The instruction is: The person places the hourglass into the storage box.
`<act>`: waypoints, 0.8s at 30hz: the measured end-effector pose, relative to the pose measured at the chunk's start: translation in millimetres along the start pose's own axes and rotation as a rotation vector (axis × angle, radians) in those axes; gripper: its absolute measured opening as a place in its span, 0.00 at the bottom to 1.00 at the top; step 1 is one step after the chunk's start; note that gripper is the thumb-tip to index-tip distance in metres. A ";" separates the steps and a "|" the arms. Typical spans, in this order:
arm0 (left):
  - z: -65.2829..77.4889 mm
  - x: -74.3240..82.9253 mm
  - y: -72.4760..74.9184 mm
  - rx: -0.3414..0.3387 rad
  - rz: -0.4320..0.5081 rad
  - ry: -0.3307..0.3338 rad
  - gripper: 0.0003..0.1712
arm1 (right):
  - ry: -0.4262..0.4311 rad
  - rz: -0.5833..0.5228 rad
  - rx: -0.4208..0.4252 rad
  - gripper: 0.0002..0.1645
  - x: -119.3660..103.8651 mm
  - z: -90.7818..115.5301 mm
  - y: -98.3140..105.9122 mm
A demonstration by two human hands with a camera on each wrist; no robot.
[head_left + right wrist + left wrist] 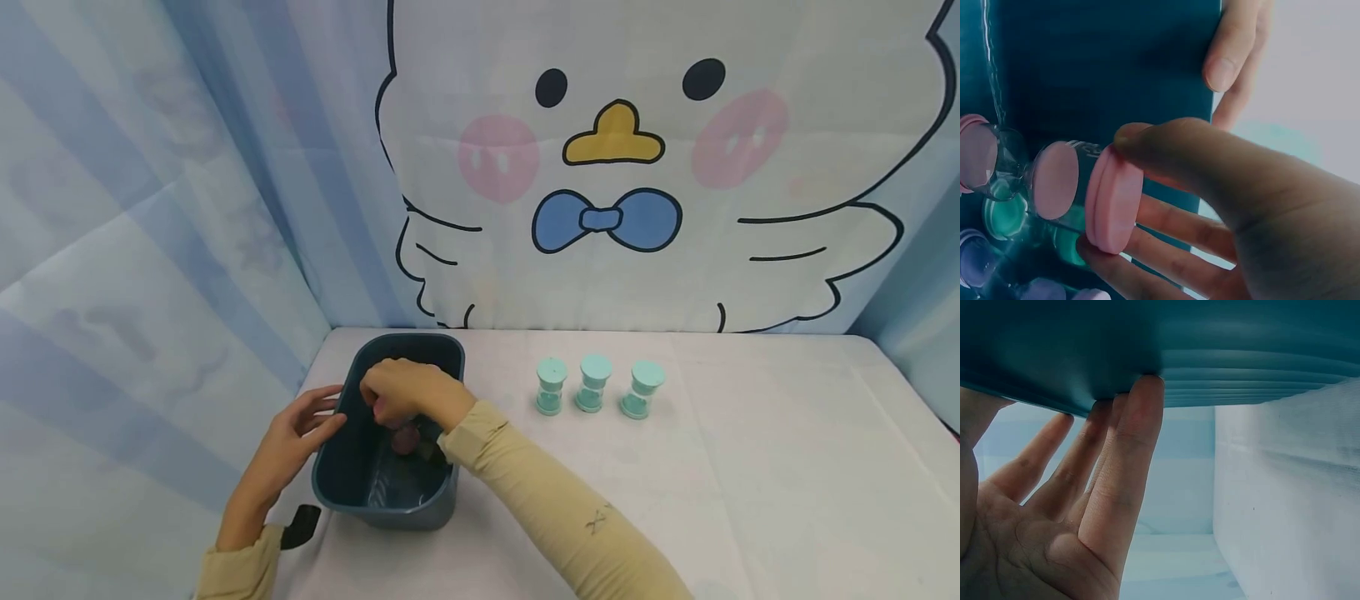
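Printed curtains [600,292] box in my white-covered table [787,467]; the blue-teal bin [412,518] stands toward its left end. I have the left hand [288,442] nearly straight-fingered against the bin's side. Inside, my right hand [412,392] pinches a pink hourglass [1113,200] by one end. Three mint hourglasses [595,371] stand to the right; others seemingly lie in the dim bin.

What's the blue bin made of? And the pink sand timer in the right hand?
The bin looks like hard plastic, smooth and slightly shiny: light glints off it. The pink sand timer has an end cap that seems satin plastic, evenly coloured with rounded edges. Its middle is see-through and glossy, so glass or clear plastic; I can't tell which.
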State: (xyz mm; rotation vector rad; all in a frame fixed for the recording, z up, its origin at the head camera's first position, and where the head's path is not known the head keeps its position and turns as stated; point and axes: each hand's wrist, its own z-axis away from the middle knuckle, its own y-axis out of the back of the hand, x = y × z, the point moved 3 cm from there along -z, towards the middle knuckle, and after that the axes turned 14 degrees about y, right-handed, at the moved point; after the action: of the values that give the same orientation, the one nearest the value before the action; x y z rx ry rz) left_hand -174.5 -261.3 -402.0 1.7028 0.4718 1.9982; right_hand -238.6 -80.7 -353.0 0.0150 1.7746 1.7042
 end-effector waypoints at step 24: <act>1.6 1.9 2.7 -0.008 0.011 -0.009 0.30 | 0.037 0.068 -0.057 0.05 -4.5 -2.5 5.2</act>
State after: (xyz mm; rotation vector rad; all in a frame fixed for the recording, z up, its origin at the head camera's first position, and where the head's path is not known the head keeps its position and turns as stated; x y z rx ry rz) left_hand -173.6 -262.6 -398.6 1.7126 0.4514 1.9969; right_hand -238.5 -84.2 -346.6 0.0196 1.7694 1.8142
